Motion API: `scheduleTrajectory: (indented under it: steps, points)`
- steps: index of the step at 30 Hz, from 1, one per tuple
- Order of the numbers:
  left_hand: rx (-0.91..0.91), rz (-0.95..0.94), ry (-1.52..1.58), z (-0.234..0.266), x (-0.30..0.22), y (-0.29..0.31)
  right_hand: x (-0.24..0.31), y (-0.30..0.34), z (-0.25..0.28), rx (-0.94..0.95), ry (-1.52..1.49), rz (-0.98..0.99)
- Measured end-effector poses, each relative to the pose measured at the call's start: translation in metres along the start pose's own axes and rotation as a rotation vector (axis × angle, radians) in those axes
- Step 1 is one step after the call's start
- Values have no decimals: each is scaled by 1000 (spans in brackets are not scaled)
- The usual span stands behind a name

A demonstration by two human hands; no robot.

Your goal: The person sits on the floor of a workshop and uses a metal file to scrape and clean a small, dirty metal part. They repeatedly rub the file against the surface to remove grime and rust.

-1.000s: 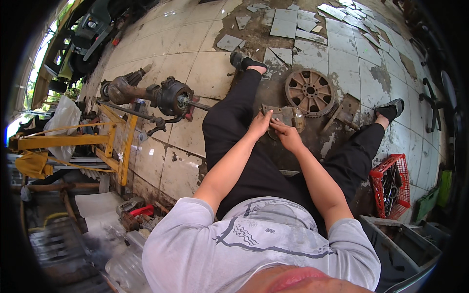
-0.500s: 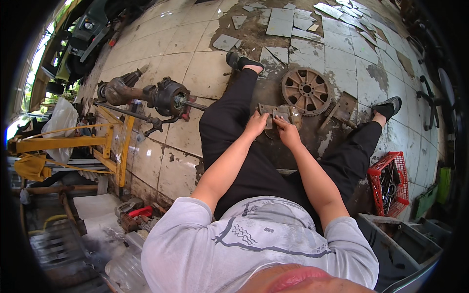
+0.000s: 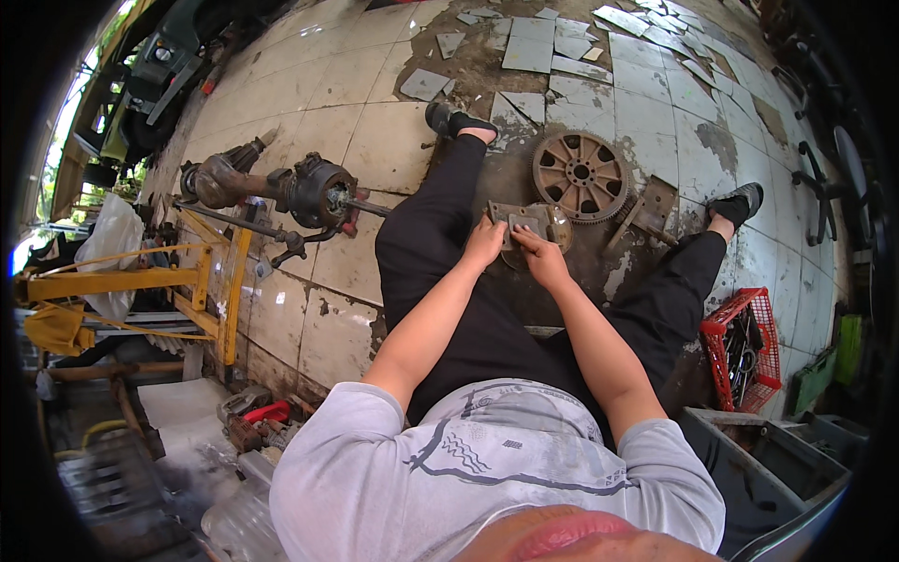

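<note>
Between my spread legs, a flat grey-brown plate-like piece (image 3: 517, 214) lies over a round, dull yellowish metal part (image 3: 562, 230). My left hand (image 3: 484, 243) is closed at the piece's near left edge, thumb on top. On its right side rests my right hand (image 3: 543, 257), fingers bent together onto the surface. What lies beneath my fingers is hidden, and the exact kind of piece is too small to tell. Just beyond, a rusty toothed flywheel (image 3: 581, 172) lies flat on the floor.
A rusty bracketed plate (image 3: 653, 208) lies right of the flywheel. Near my right leg stands a red crate (image 3: 770, 348) of tools, with a grey compartmented bin (image 3: 749, 459) closer. At left are a greasy axle assembly (image 3: 281, 183) and a yellow frame (image 3: 122, 281). Broken tiles (image 3: 529, 47) lie ahead.
The whole view has shifted slightly. My right hand's fingers have moved a little left across the flat piece; my left hand stays at its edge.
</note>
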State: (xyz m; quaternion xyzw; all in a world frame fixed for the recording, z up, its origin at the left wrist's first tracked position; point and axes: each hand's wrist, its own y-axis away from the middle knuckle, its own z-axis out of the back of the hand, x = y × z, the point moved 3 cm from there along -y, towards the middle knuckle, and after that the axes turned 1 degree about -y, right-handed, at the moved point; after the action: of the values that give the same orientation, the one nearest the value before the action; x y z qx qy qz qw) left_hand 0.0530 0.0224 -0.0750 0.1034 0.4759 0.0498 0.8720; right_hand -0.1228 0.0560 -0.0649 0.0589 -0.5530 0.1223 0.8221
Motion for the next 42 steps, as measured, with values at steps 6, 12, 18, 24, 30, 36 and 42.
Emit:
scheduleTrajectory:
  steps: [6,12,18,24,30,36,42]
  points:
    - [29,-36,-61,-2,5,-1,14,4,0,97,-126,52]
    - [19,103,45,-5,21,-12,-2,2,0,51,-12,0]
    - [-13,120,76,0,8,-8,-1,-1,-1,-50,-21,-81]
    - [-45,102,36,2,3,-3,8,6,0,102,-70,14]
    - [-44,102,87,3,2,0,15,6,0,156,-90,51]
    - [-40,99,32,1,0,-2,-3,4,1,70,-14,-61]
    - [-43,80,37,2,-4,-2,-5,4,0,54,-60,-58]
